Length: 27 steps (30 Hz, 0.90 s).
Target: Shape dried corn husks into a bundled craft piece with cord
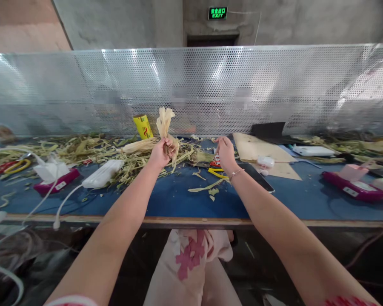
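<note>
My left hand (164, 152) is closed around a bundle of pale dried corn husk (164, 121). The husk's loose ends fan upward above my fist, and more strips hang out on the right side. To the right, my right hand (225, 151), a bracelet at its wrist, is held over the table with fingers curled together. Anything between those fingers is hidden or too small to name. Just below it lie a yellow loop, perhaps a tool handle (217, 172), and a small red-and-white item (215, 161). Husk scraps (207, 187) are scattered between my hands and the table's front edge.
Piles of dry husk (73, 151) cover the left back. A yellow roll (143, 126) stands against the perforated metal screen (191, 80). A white power strip (102, 174), red-and-yellow-handled scissors (17, 166), brown board (258, 151), dark phone (257, 177) and magenta power block (354, 187) lie around.
</note>
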{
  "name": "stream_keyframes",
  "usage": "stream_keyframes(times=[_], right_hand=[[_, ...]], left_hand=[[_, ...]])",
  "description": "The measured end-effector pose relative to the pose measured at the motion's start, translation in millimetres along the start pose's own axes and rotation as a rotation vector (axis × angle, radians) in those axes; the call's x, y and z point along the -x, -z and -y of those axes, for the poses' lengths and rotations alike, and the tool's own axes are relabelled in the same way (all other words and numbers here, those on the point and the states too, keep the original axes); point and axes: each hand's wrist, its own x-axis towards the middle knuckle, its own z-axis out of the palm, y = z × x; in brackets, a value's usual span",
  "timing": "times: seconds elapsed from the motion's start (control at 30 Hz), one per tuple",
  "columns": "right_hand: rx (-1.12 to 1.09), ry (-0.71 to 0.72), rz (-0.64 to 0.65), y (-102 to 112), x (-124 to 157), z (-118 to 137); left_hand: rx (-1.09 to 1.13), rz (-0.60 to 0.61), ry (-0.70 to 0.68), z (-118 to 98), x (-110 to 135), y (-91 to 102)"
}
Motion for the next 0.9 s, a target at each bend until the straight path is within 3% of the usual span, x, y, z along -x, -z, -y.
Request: stream_keyframes(times=[0.1, 0.27, 0.47, 0.6, 0.73, 0.9], right_hand=[[-0.186, -0.048, -0.103, 0, -1, 4], [-0.285, -0.033, -0.037, -4, 5, 12], [-0.494, -0.152, 0.082, -4, 9, 21], [-0.605, -0.257, 0.226, -5, 12, 26], [-0.594, -0.327, 0.319, -10, 17, 25], [-0.468, -0.369, 0.36, -19, 25, 18]], left_hand=[[0.006, -0.115, -0.051, 0, -3, 2.7], [0.048, -0.25, -0.164, -2, -5, 2.8], [0.208, -0.087, -0.209, -10, -5, 4.6], [0.121, -0.099, -0.176, -9, -3, 2.7], [-0.04, -0.062, -0.074, -2, 2, -2.5], [-0.09, 0.031, -0.016, 11, 6, -6.9]])
